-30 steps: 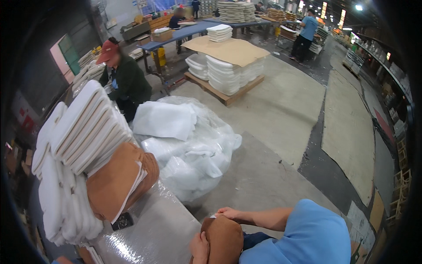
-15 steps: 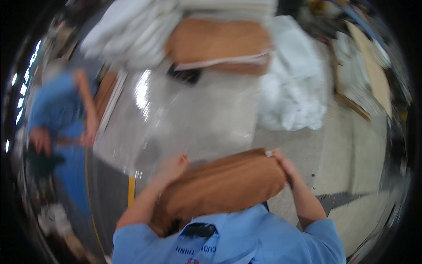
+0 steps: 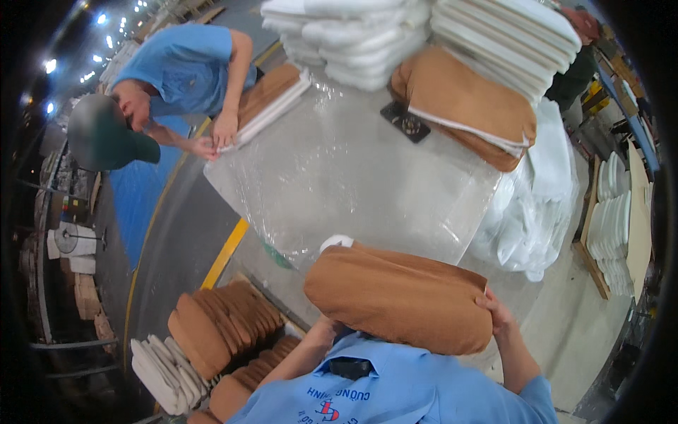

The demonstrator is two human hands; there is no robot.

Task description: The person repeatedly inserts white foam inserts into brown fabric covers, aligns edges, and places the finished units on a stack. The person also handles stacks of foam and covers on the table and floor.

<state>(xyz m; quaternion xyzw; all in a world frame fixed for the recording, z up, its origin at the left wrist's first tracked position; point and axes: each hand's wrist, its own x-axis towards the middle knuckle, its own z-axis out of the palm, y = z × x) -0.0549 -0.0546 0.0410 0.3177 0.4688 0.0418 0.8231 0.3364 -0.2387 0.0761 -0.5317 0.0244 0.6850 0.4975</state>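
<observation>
A brown fabric cushion, long with rounded ends, is held up in front of my chest. At its right end my right hand grips the edge, thumb and fingers closed on the fabric. My left hand goes in under the cushion's lower left side, where the cushion hides its fingers. A piece of white material shows past the cushion's far left corner. Beyond lies a table covered in clear plastic film.
Brown cushions with white edging, a black phone-like object and white stacked pads occupy the table's far side. Stacked brown cushions stand low left. A co-worker handles a cushion at far left. Plastic-wrapped white bundles sit right.
The view has swung left, bringing the stacked cushions at lower left into sight. The cushion has turned in my hands. My left hand has gone from its far left side to underneath.
</observation>
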